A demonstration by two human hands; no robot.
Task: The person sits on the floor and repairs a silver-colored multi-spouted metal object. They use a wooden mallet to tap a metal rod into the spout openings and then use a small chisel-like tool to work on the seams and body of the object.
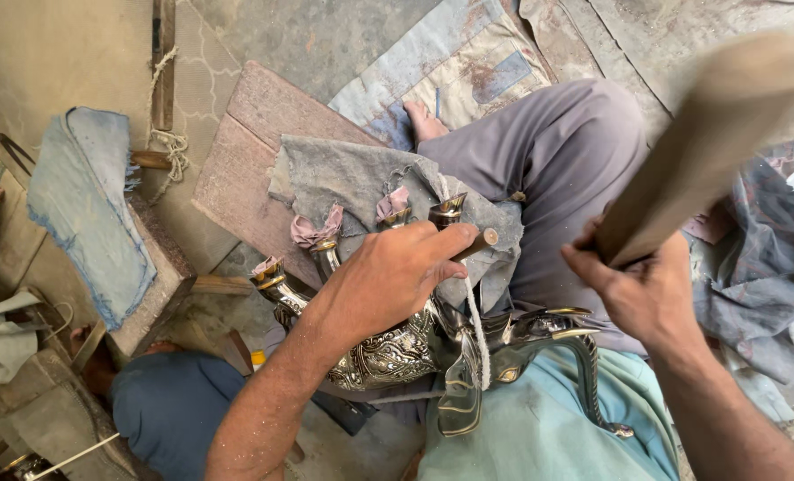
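I am seeing a metal figure (397, 352) shining silver with gold trim and a fine engraved pattern. A grey rag (361, 183) is showing pink scraps, the trousers (548, 160) are looking grey-mauve, and the mallet (700, 151) is showing plain brown wood.

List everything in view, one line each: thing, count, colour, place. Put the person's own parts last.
ornate metal figure: one, silver and gold, on the lap, legs up
wooden mallet: one, tan, raised at right, blurred
punch tool: one, wood-coloured, on the figure
grey cloth: one, under the figure's legs
wooden board: one, reddish, on the floor
blue cloth: one, on a block at left
rope: one, pale, upper left
left hand: fingers grip the punch tool
right hand: fingers grip the wooden mallet
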